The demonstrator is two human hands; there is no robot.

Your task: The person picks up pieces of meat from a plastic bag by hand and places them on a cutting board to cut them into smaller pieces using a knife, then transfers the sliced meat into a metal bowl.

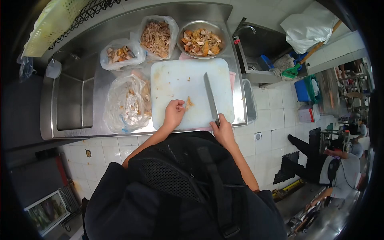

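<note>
My right hand [224,129] grips the knife [210,94] as a scrap [189,104], lengthwise away from me, lies just right of my nearer left hand [174,113], fingers curled, any hold unclear

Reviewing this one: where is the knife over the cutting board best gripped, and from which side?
Probably by the dark handle, from the person's near side, where the right hand holds it. The knife's long blade points away over the cutting board, leaving the handle as the end nearest the person; a grip there should keep fingers clear of the blade.
</note>
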